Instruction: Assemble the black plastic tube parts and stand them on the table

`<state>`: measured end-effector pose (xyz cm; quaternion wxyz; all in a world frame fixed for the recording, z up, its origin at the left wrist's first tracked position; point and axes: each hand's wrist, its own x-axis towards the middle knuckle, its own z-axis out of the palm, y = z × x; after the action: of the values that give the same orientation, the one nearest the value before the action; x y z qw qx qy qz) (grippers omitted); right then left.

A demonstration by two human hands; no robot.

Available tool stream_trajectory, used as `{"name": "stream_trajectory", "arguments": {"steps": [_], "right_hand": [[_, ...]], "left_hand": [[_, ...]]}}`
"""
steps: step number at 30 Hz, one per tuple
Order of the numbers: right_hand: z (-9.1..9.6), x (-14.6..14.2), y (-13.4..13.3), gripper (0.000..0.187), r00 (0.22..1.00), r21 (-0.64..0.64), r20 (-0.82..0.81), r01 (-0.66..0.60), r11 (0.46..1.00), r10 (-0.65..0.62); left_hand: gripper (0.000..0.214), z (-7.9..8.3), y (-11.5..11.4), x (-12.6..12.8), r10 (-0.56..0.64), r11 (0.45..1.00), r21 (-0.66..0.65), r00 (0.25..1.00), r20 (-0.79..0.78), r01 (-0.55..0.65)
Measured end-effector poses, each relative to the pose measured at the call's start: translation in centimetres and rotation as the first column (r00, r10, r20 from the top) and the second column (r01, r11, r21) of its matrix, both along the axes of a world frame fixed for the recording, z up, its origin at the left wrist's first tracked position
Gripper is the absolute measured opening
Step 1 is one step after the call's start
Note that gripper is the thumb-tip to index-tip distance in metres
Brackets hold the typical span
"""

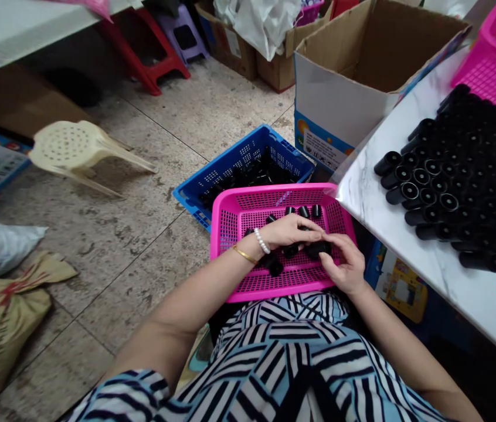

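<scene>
Head view: the person's left hand reaches over a pink basket on the lap, its fingers nearly straight and held together, their tips meeting those of the right hand. Whether the left fingers have hold of anything cannot be told, since the hand hides what lies under it. The right fingers are bent, with a small gap between them and the thumb, and in that gap they hold a black cylinder. Just beyond the left fingers, three short black pieces stand in a row inside the basket; nearer the body, below the left wrist, more dark pieces lie on the mesh floor. Farther past the fingertips, a blue crate holds a jumble of black parts, partly behind the basket. To the right of the right fingers, well apart, a large heap of black cylinders covers part of a white marbled table.
</scene>
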<state>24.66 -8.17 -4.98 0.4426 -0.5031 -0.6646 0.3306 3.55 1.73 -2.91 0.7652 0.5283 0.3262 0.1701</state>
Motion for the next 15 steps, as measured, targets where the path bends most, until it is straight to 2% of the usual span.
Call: {"name": "stream_trajectory", "arguments": {"steps": [2, 4, 9, 15], "right_hand": [[-0.3, -0.2, -0.1, 0.058, 0.991, -0.075, -0.129, 0.02, 0.997, -0.03], [-0.6, -0.4, -0.3, 0.066, 0.981, -0.144, -0.188, 0.016, 0.989, -0.043], [-0.7, -0.4, -0.7, 0.058, 0.991, -0.193, -0.129, -0.047, 0.98, 0.022], [-0.3, 0.1, -0.8, 0.059, 0.985, -0.192, -0.171, -0.008, 0.981, -0.026]], "left_hand": [[0.046, -0.5, -0.2, 0.3, 0.013, 1.0, -0.017, 1.0, -0.012, -0.013], [0.046, -1.0, -0.4, 0.6, 0.027, 0.999, -0.031, 0.998, -0.064, -0.029], [0.035, -1.3, -0.9, 1.2, 0.15, 0.987, 0.074, 0.983, -0.106, -0.142], [0.031, -0.4, -0.9, 2.0, 0.33, 0.931, 0.213, 0.933, -0.142, -0.297]]}}
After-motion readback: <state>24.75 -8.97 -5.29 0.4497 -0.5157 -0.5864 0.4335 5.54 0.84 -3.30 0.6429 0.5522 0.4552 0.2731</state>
